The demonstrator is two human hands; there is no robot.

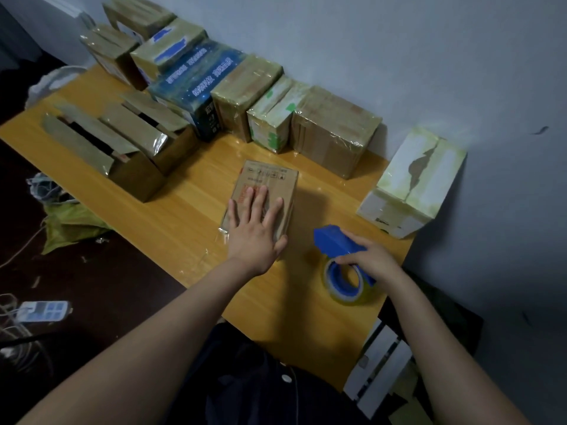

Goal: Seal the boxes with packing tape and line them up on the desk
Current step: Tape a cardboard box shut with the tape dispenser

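The left hand (256, 223) lies flat on top of the small cardboard box (267, 176), fingers straight and spread, palm pressing it down onto the desk (190, 210) near the front middle. Beside it, the right hand (372, 259) curls round the blue tape dispenser (334, 240), with the roll of tape (343, 297) resting on the desk just under the wrist, apart from the box. The box looks light and stiff, a plain carton with printed marks on its lid, and it is small enough for one palm to cover much of the top. Its surface seems glossy in places, perhaps already carrying some film, so it may slide on the smooth wood if the tape is pulled hard; the flat press from above looks like the right way to pin it. For lifting, the short sides offer the best hold, thumb on one side and fingers on the other, since the cardboard should not crush under a moderate squeeze. Along the wall (399, 56) stands the row of taped boxes (334, 127), touching one another, with a white box (420, 176) at the right end, set apart from the row. To the left, the open boxes (129, 139) sit with flaps up, not yet sealed.
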